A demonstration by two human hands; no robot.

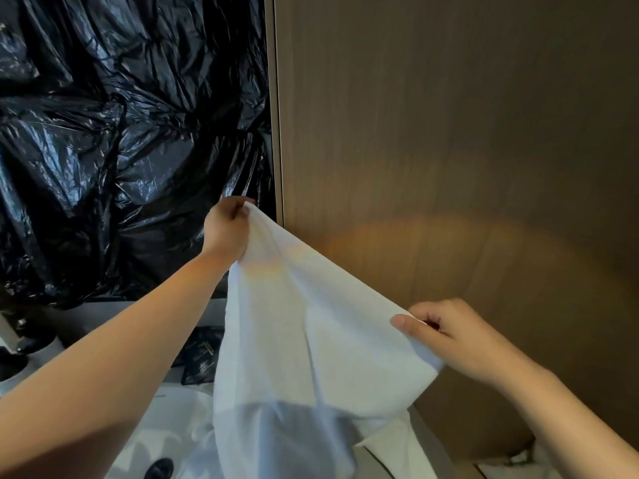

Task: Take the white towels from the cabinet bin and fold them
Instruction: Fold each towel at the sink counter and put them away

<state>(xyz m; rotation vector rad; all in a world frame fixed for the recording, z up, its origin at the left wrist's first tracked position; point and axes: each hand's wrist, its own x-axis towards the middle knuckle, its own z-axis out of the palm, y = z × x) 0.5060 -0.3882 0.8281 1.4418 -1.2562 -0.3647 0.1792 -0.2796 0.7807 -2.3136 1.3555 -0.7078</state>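
The plain white cloth towel (311, 323) hangs spread in the air. Its top edge slants between my left hand (226, 231), pinching the higher corner, and my right hand (460, 340), pinching the lower one. The rest drapes down in soft creases.

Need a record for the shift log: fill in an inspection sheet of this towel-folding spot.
Surface: pale surface low in the view, mostly hidden by arms and cloth.
Job's things: white towel, held up and spread, its lower part hanging down.
Clutter: dark packets on the surface behind the towel; a dark round object at the bottom edge, too cut off to name.
Hands: left hand pinches the towel's upper corner; right hand pinches the lower corner.
Cables: nothing seen.
Surroundings: crinkled black plastic sheeting on the left; brown wood-grain panel on the right.
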